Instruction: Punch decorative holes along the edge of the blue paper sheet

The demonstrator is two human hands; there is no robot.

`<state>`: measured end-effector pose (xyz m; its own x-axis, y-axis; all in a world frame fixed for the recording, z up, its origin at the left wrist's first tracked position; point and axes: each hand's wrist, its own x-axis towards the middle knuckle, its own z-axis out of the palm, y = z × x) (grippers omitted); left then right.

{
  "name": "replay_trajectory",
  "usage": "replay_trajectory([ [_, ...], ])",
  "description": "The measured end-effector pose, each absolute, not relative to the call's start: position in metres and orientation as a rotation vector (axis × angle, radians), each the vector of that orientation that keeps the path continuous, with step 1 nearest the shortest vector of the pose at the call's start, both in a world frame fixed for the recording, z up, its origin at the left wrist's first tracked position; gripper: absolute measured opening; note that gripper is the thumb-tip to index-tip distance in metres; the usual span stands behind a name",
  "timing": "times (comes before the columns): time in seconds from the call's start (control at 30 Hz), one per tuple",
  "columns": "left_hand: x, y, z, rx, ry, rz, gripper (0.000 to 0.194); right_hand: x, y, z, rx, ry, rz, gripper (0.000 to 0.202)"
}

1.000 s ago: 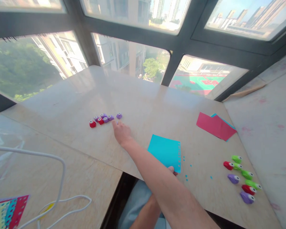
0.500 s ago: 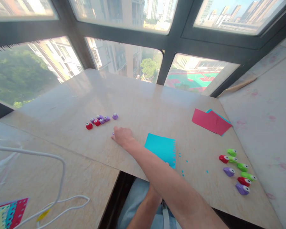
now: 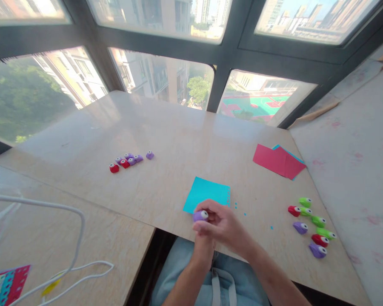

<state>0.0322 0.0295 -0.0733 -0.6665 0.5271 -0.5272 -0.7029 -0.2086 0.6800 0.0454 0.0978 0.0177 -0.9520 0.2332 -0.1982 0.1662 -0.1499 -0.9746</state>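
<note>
A purple craft hole punch (image 3: 198, 216) with a white and black button is held between the thumb and fingers of my right hand (image 3: 222, 225), just over the near edge of a blue sheet of paper (image 3: 207, 191). Small holes run along the paper's right edge. My left hand (image 3: 204, 246) is below and partly behind the right one, close to the paper's near edge. Its fingers are hidden, so what it grips does not show.
Several purple and red punches (image 3: 124, 163) are grouped at left, several green, red and purple ones (image 3: 318, 221) at right. Red and blue sheets (image 3: 274, 161) lie at back right. Blue paper bits (image 3: 245, 214) are scattered nearby. A white cable (image 3: 79, 238) and punched colored sheets (image 3: 19, 280) are at left.
My right hand has come back from the left part of the table to the blue paper, bringing the purple hole punch to my left hand. The view has shifted slightly.
</note>
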Motion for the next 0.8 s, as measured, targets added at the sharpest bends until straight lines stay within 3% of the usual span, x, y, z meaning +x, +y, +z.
replay_trajectory([
  [0.13, 0.032, 0.027, -0.057, -0.232, 1.095, 1.817, 0.051, 0.131, 0.116, -0.005, -1.017, -1.506, 2.254, 0.044],
  [0.3, 0.029, 0.029, -0.049, -0.265, 1.114, 1.809, 0.048, 0.187, 0.117, -0.034, -1.344, -0.867, 2.297, 0.045],
  [0.8, 0.029, 0.028, -0.048, -0.185, 1.193, 1.706, 0.049, 0.163, 0.127, -0.023, -1.161, -0.879, 2.445, 0.043],
])
